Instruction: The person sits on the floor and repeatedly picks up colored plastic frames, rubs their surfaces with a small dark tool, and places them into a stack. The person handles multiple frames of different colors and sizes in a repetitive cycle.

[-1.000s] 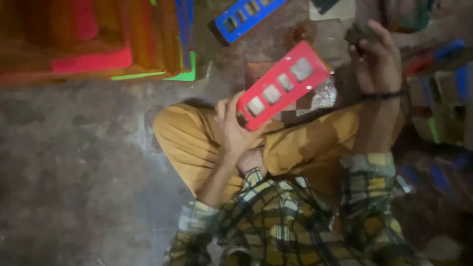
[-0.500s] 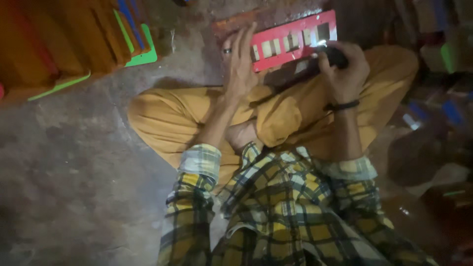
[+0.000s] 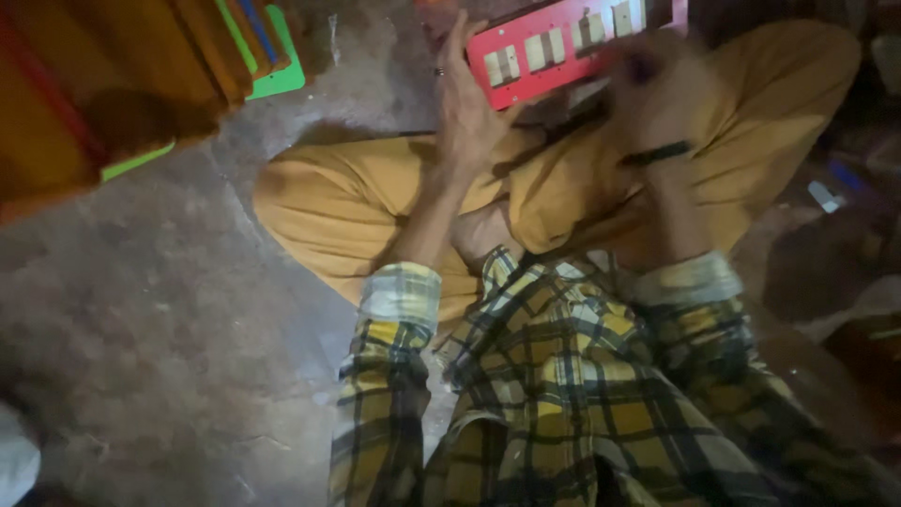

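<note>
I sit cross-legged on the floor in mustard trousers and a yellow plaid shirt. My left hand (image 3: pixel 466 103) grips the left end of a red rectangular panel (image 3: pixel 563 49) with several pale square inserts, held over my knees at the top of the view. My right hand (image 3: pixel 657 89) is blurred and curled against the panel's lower right side; a dark band sits on that wrist. Whether it holds something small is not visible.
A stack of orange, green and blue boards (image 3: pixel 141 75) lies on the floor at upper left. Grey concrete floor (image 3: pixel 141 329) spreads to my left. Dim clutter with a pale scrap (image 3: pixel 826 195) sits at the right.
The view has shifted, so the panel and both hands sit higher in the frame. The panel has gone from tilted to nearly level, and my right hand has come down onto it.
</note>
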